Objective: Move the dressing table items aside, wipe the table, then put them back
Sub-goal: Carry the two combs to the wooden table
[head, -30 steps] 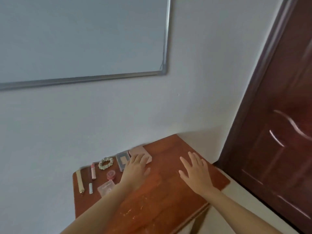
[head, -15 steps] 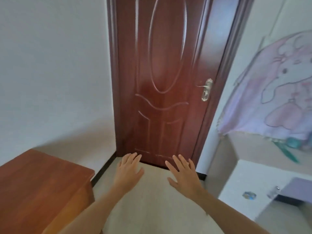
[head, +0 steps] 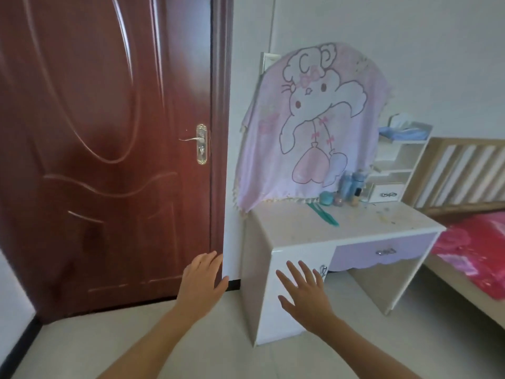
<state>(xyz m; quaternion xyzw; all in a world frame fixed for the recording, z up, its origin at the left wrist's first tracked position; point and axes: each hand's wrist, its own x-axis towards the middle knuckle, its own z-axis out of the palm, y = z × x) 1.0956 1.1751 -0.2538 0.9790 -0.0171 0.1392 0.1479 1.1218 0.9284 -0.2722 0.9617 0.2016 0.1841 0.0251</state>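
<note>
Closest to me are my two bare hands, stretched forward with palms down. My left hand [head: 203, 280] and my right hand [head: 306, 289] both have straight, spread fingers and hold nothing. The left hangs in front of the base of one dark red door [head: 95, 132]. The right hangs in front of the white side of the counter [head: 295, 222].

Beyond them is the counter's pale, speckled top, above one lilac drawer [head: 382, 251]. One long teal comb [head: 323, 214] lies on it, though it may be two pieces. At the back is a cluster of small containers [head: 345, 191]. I count about five, but they are too blurred to be sure.

Behind them, one pink cartoon cloth [head: 314, 119] drapes over what stands at the counter's back. To the right are one white shelf unit [head: 396, 160] and one bed [head: 478, 247] with a red cover.

I judge the task hardly begun. Every item sits on the counter, I see no wiping cloth in hand, and moving, wiping and returning all remain.
</note>
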